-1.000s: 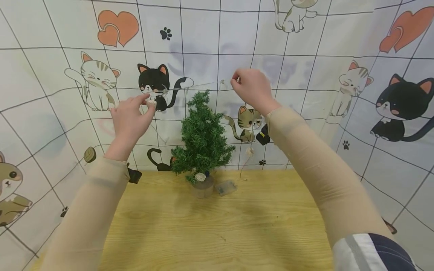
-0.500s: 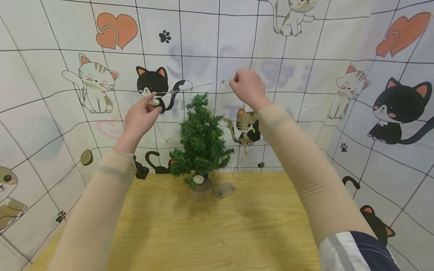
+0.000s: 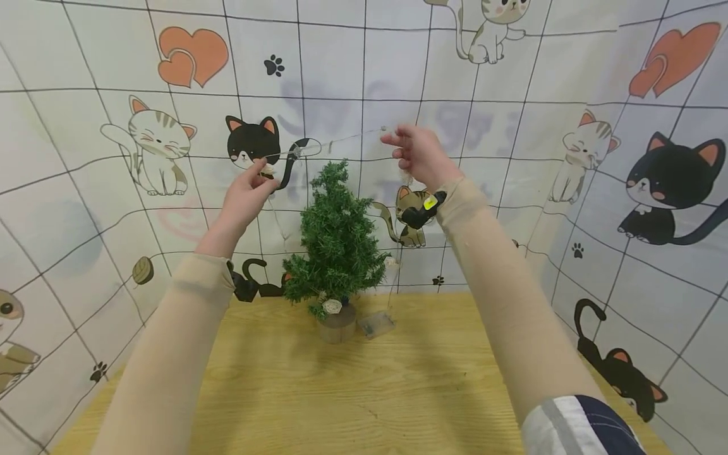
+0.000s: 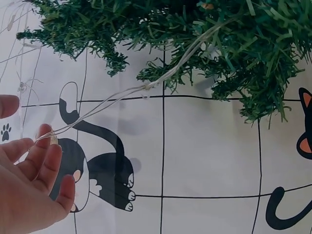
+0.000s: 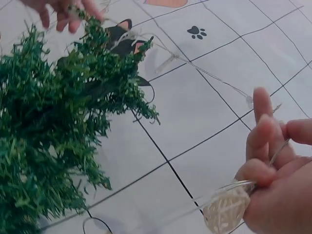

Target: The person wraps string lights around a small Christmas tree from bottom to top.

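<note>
Wire (image 3: 331, 144) — btwn LH (image 3: 243, 194) & RH (image 3: 421, 153)

Branches hid the trunk of a green tree (image 3: 338, 243) and covered the head of a printed black cat (image 3: 270, 290) behind it. A clear flat item (image 3: 376, 324) near the tree's base was too small and faint to identify. Wire (image 4: 183, 61) vanished into foliage in the left wrist view, whose edges cropped the left hand (image 4: 31, 190); the right hand (image 5: 287, 183) was cut off in its own. Both sleeves (image 3: 196, 303) ran beyond the head view's bottom.
</note>
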Motion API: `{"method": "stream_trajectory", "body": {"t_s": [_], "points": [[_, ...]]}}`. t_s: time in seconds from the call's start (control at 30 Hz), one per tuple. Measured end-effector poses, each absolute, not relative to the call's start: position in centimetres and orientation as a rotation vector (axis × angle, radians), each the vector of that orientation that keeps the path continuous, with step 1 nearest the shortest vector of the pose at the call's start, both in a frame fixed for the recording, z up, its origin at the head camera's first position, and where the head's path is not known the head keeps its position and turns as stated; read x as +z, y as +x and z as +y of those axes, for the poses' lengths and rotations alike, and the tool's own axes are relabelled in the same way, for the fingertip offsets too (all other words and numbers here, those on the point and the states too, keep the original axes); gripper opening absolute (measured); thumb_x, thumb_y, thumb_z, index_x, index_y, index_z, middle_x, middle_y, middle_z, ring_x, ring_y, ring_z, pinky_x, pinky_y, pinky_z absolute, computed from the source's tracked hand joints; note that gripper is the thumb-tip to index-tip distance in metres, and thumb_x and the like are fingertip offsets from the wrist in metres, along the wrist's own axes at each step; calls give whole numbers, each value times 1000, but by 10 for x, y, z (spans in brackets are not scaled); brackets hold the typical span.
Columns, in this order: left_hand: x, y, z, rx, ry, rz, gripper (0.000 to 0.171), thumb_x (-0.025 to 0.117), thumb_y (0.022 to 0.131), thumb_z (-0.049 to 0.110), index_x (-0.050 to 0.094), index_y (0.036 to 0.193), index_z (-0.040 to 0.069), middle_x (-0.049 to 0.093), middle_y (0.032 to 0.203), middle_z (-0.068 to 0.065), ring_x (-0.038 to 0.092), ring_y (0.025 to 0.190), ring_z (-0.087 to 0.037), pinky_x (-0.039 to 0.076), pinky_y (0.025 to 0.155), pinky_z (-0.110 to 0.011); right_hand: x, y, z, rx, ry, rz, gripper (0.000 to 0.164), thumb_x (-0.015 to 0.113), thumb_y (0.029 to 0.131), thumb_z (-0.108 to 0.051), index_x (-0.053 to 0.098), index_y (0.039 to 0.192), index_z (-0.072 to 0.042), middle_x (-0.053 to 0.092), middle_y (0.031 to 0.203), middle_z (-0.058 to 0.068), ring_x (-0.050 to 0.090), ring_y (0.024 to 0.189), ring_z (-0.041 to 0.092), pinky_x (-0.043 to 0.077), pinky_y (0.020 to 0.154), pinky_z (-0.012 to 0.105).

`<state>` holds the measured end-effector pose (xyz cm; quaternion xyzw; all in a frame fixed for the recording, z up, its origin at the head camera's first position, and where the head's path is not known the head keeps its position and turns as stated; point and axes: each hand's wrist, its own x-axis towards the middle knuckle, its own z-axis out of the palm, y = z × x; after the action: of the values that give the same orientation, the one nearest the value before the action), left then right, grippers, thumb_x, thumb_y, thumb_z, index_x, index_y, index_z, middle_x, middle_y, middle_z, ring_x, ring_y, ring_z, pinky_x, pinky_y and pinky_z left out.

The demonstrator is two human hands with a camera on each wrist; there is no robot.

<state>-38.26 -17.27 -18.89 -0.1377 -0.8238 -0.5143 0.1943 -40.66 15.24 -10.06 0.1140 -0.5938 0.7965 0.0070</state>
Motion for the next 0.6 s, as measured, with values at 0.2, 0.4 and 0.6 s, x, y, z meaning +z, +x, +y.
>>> {"method": "stream_trajectory", "body": {"t_s": [0.2, 0.4, 0.6], "points": [[-193, -389, -174, -1483, -433, -2341, 69, 52, 99, 37, 16, 157, 23, 49, 128, -16, 43, 109, -26, 33, 84, -42, -104, -414, 141, 2700, 521, -1600, 28, 37, 107, -24, 46, 86, -8, 60, 131, 9, 62, 95, 23, 44, 73, 27], [-197, -398, -170, -1462, -488, -2437, 76, 51, 100, 41, 4, 157, 24, 44, 137, -19, 39, 128, -32, 31, 99, -51, -111, -424, 130, 2760, 596, -1442, 25, 36, 107, -16, 41, 86, -5, 53, 139, 11, 51, 127, 26, 37, 106, 39], [-202, -411, -165, -1421, -541, -2519, 77, 47, 101, 43, -3, 156, 26, 34, 149, -20, 30, 138, -36, 26, 108, -56, -119, -435, 126, 2634, 604, -1515, 15, 34, 107, -16, 37, 98, -5, 45, 147, 8, 42, 135, 22, 32, 110, 40]]}}
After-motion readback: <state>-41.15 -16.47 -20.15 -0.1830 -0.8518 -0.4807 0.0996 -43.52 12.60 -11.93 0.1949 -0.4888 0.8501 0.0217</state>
